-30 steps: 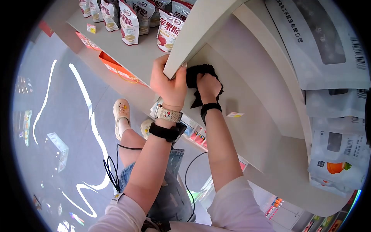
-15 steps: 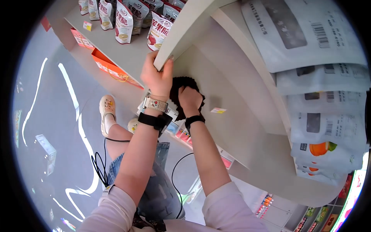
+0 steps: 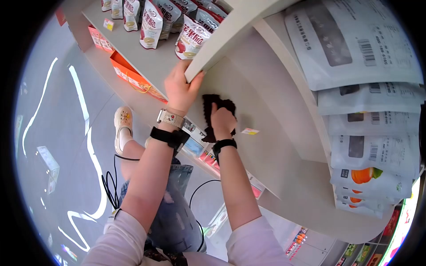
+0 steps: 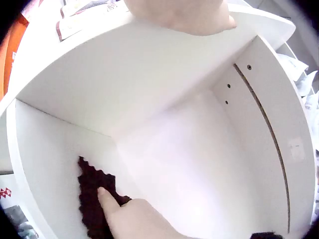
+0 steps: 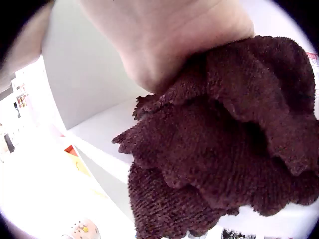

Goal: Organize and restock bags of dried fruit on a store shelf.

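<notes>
My left hand (image 3: 181, 91) grips the front edge of the pale upright panel (image 3: 222, 42), thumb on one side and fingers on the other. On the shelf surface (image 3: 275, 155) lies a dark, scalloped cloth (image 3: 213, 116), with my right hand (image 3: 223, 123) holding and pressing it beside a small price tag (image 3: 250, 131). The left wrist view shows part of the cloth (image 4: 93, 199) spread flat beyond the right hand (image 4: 142, 219). Seen from the right wrist, the brown-red cloth (image 5: 214, 139) is bunched in folds below the hand (image 5: 174, 35), its fingertips hidden.
Red-and-white snack pouches (image 3: 191, 37) stand past the panel. Grey-white pouches (image 3: 355, 95) hang over or line the right-hand shelf. An orange box (image 3: 133, 75) is at the lower shelf edge on the left. A black cable (image 3: 195, 188) loops near my legs.
My right hand and the cloth have shifted away from the upright panel, toward the price tag and me. The cloth's folds have changed. My left hand keeps hold of the panel edge.
</notes>
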`<act>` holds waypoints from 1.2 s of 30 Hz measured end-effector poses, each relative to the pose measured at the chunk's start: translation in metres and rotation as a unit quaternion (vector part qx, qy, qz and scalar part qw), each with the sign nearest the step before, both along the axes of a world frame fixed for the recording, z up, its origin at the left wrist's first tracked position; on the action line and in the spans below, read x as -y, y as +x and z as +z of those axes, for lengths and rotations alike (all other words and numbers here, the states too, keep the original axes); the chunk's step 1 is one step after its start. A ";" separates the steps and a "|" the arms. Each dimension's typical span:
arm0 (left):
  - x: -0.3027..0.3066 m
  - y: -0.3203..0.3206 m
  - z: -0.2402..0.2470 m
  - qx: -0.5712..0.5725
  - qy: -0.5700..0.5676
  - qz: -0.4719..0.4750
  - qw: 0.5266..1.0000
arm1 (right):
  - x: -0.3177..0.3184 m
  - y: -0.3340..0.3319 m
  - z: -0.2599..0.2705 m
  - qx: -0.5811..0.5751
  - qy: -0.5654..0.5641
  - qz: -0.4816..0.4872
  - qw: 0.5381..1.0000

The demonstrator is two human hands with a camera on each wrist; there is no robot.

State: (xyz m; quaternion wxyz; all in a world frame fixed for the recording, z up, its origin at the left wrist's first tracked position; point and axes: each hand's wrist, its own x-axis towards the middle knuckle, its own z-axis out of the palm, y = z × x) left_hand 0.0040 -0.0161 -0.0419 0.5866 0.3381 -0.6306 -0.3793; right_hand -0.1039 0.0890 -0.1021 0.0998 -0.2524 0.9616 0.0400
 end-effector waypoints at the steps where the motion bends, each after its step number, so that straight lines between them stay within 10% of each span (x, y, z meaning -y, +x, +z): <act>1: 0.001 -0.001 0.001 -0.001 -0.010 -0.004 1.000 | 0.003 -0.006 -0.001 -0.005 -0.002 -0.016 1.000; 36: -0.008 -0.017 0.008 -0.054 0.022 0.124 0.991 | 0.021 -0.068 0.010 0.134 0.018 0.063 0.989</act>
